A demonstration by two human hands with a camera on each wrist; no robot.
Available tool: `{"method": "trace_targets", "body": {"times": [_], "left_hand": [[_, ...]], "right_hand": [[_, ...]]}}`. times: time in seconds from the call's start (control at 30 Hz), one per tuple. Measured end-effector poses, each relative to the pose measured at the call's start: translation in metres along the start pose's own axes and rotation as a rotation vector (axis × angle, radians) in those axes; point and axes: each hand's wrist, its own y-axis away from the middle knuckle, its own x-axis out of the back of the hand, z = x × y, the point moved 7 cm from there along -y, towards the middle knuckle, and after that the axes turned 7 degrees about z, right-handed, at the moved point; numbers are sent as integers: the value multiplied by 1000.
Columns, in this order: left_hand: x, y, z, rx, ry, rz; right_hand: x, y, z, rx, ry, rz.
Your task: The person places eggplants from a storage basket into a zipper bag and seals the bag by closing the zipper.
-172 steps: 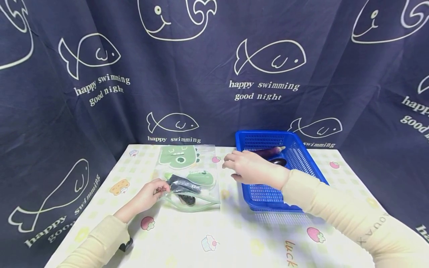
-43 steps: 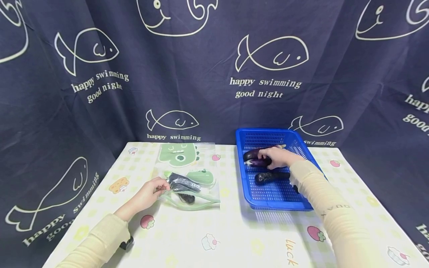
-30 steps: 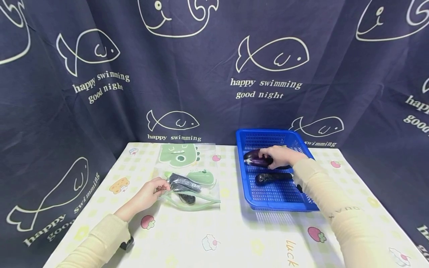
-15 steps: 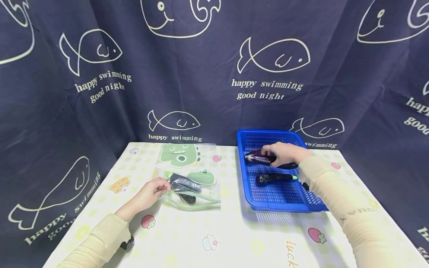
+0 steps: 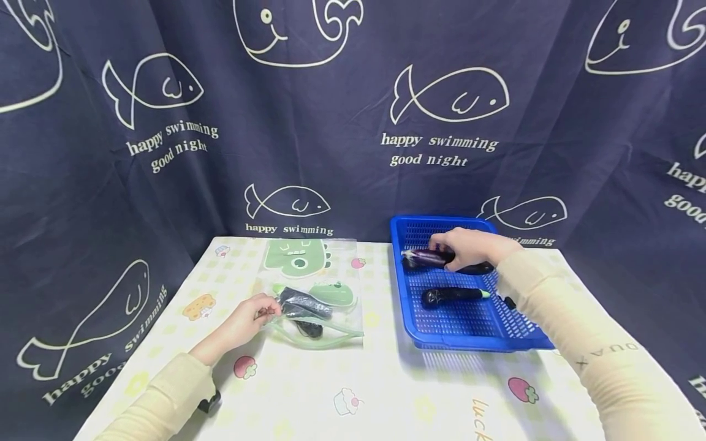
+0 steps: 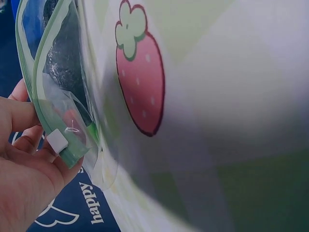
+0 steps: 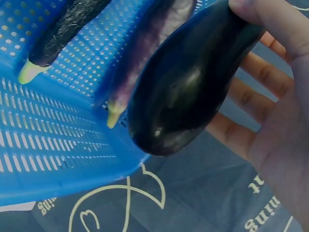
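Observation:
My left hand (image 5: pixel 245 321) pinches the open mouth of a clear zip bag (image 5: pixel 317 344) at its left corner; the white slider (image 6: pixel 58 140) shows beside the fingers in the left wrist view. Inside the bag lie two dark eggplants (image 5: pixel 304 303), one with a green stem end. My right hand (image 5: pixel 474 246) grips a glossy dark purple eggplant (image 7: pixel 178 96), tilted over the blue basket (image 5: pixel 469 340), thumb on one side and fingers on the other. Still in the basket are a black eggplant (image 5: pixel 452 296) with a pale green stem and a purple one (image 7: pixel 140 63).
The bag lies flat left of the basket on a patterned tablecloth (image 5: pixel 397 392). A dark blue curtain (image 5: pixel 353 177) hangs right behind the table. The basket has raised, slotted walls. A small black item (image 5: pixel 209 402) sits by the left cuff.
My right hand has gone from beside the basket's left rim into it and taken hold of the eggplant, lifting it slightly. My left hand keeps its pinch on the bag.

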Motion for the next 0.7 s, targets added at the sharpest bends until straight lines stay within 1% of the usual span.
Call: {"method": "trace_targets", "body": {"times": [0.17,0.33,0.6,0.7], "left_hand": [[0,0,0,1,-3,1],[-1,0,0,-13,-10,3],[-1,-1,4,-64,-6,34],[-1,-1,4,-56,-7,28]], "right_hand": [[9,-1,-8,24,1,12],[17,0,-20,31,-2,2],[30,2,-39,83,-24,22],[34,3,-47,102,-34,26]]}}
